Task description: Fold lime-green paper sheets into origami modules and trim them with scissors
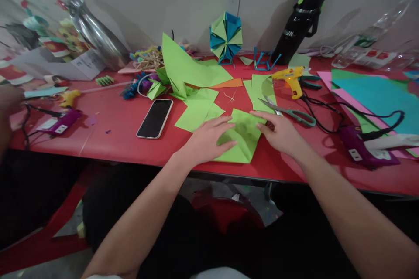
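Two bare hands are at work on the red-covered table [114,137], and we go across from the left. Another person's hand [11,98] sits at the far edge, near a small yellow glue gun [70,98]. Next we see a black-screened smartphone with a pale rim [155,118], then loose flat pieces of lime-green paper [196,113].

Just beside those, our left hand [209,139] lies palm down, fingers loosely spread and thumb apart, resting on the paper without gripping it. Between our hands, near the table's front edge, is the creased lime-green paper sheet [244,141]. We judge it light, thin and fairly stiff, quick to crease and apt to slide; its edges and corners are the places to hold, with a flat palm to steady it. It looks nearly square, so we see no clear long axis; its right edge slants leftward toward us, ending in a front corner that points our way.

Our right hand [283,133] is half curled, thumb and forefinger at the sheet's far right corner; we cannot tell whether they pinch it. Beyond lie grey-green-handled scissors [301,116] and, farther right, a purple power block [366,148].
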A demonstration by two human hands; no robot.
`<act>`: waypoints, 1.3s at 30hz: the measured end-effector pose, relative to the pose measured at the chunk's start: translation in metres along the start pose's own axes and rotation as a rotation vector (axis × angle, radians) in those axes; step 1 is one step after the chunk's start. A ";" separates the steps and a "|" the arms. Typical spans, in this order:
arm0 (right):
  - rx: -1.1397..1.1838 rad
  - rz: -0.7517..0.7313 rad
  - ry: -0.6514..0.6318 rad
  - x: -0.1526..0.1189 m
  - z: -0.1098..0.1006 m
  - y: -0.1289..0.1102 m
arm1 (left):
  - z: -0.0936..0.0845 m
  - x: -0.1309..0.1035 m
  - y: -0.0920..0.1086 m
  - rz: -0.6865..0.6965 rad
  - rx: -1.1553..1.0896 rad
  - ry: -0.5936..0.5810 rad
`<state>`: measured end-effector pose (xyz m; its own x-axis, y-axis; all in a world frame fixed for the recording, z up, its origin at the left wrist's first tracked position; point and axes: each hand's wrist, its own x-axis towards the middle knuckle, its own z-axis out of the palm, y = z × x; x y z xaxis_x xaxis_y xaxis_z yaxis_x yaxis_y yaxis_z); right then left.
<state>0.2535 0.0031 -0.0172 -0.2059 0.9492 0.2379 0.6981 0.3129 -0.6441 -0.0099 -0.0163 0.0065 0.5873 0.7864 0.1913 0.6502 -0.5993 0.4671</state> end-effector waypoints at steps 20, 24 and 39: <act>0.010 -0.147 0.147 -0.013 0.021 -0.024 | 0.024 -0.009 0.009 -0.080 0.208 -0.135; -0.045 -0.254 0.101 -0.022 0.025 -0.024 | 0.025 -0.010 0.010 -0.095 0.228 -0.096; -0.122 -0.393 0.022 -0.025 0.031 -0.020 | 0.021 -0.007 0.010 -0.115 0.205 -0.085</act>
<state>0.2232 -0.0262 -0.0327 -0.4590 0.7569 0.4652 0.6459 0.6439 -0.4102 0.0028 -0.0313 -0.0085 0.5369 0.8408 0.0696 0.7940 -0.5315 0.2951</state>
